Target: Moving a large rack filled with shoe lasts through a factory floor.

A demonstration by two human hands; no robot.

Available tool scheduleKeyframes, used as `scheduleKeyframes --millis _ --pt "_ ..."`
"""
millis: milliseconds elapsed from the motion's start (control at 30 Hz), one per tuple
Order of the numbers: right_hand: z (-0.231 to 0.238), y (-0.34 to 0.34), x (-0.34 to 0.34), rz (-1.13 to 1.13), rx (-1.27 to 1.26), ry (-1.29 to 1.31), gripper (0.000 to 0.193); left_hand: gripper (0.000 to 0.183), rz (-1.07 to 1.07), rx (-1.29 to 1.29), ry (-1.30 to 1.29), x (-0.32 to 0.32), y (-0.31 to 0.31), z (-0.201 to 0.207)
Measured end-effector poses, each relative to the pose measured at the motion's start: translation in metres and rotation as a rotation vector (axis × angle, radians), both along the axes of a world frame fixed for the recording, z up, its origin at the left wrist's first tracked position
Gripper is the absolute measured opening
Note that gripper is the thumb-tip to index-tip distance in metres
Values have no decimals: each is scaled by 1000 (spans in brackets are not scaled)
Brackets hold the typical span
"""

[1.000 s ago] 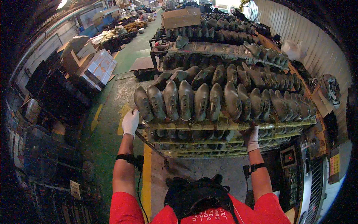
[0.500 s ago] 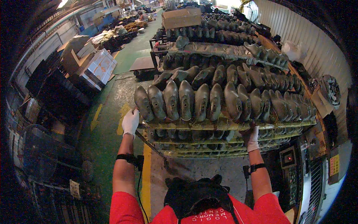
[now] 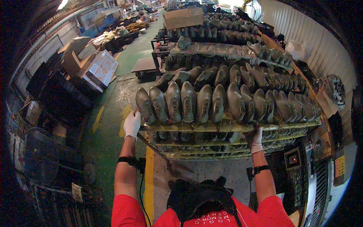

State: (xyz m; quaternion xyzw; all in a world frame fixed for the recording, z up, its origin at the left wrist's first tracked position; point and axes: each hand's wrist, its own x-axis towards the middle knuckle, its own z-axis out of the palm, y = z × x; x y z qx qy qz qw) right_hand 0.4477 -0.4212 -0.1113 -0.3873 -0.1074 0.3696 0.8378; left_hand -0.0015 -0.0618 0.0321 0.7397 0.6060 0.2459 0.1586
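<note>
A wheeled-looking rack with yellow rails [image 3: 181,128] stands before me, its tiers lined with dark shoe lasts [image 3: 173,103]. The lasts on the top tier lean side by side, toes up. My left hand [image 3: 132,125], in a white glove, is closed at the rack's front left corner, beside the leftmost last. Closed on the front rail, right of the middle, is my right hand [image 3: 255,139], also gloved, with its fingertips dark and partly hidden under the lasts. Both arms reach forward, and neither hand holds a loose thing.
More racks of lasts stand behind, one topped by a cardboard box [image 3: 183,18]. A low flat platform [image 3: 146,64] sits beside them at the left. Further left, a white carton [image 3: 100,70] borders the green floor aisle [image 3: 113,113]. A corrugated wall [image 3: 302,30] runs along the right.
</note>
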Motion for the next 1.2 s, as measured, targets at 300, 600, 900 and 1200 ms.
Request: scheduleKeyframes --millis 300,600,900,1200 --pt "0 3 1 -78 -17 79 43 49 5 -4 11 -1 4 -4" --pt "2 3 -2 -91 -35 -36 57 49 6 -13 -4 -1 2 -2" --pt "-6 2 5 -47 -48 -34 61 51 13 0 12 -1 3 -4" --pt "-3 3 3 -53 3 25 52 51 1 -5 5 0 1 1"
